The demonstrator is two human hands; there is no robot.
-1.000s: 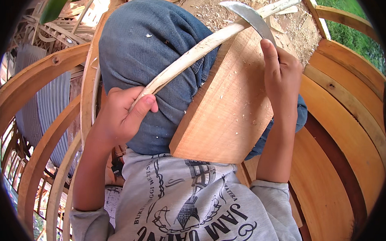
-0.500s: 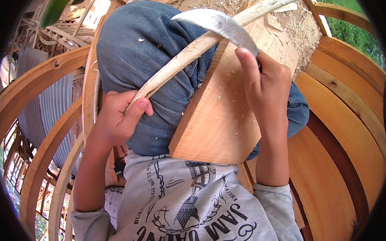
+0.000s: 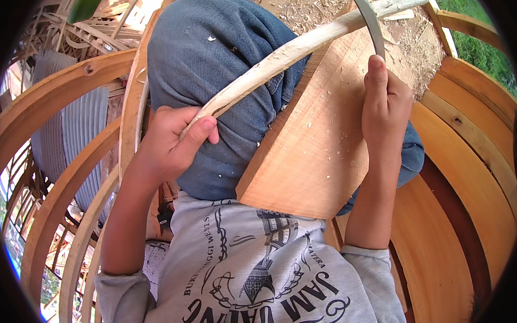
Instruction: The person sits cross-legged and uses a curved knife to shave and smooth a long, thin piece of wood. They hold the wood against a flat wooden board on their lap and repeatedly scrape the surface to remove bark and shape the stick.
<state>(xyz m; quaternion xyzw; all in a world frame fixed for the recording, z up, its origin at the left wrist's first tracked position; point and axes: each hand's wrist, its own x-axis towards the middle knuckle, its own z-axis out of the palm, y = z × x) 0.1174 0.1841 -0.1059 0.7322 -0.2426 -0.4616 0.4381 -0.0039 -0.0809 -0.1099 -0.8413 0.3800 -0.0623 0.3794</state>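
And here's the stick (image 3: 266, 68), slanting across the jeans (image 3: 215, 55) and over the wooden block (image 3: 315, 148), its near end wrapped in the left hand (image 3: 181, 140), fingers curled tight. Near the far end, the curved knife (image 3: 372, 22) crosses it; the right hand (image 3: 386, 103) has its fingers closed firmly around that, thumb pointing up. Below, the grey shirt (image 3: 182, 252) shows dark printed lettering (image 3: 318, 286) around a drawing (image 3: 258, 282); beyond, shavings (image 3: 299, 12) litter the boards.

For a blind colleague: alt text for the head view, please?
A person's left grip holds a pale stick; the right grip, a curved blade crossing it. A thick wooden board partly covers the jeans, shavings beyond.
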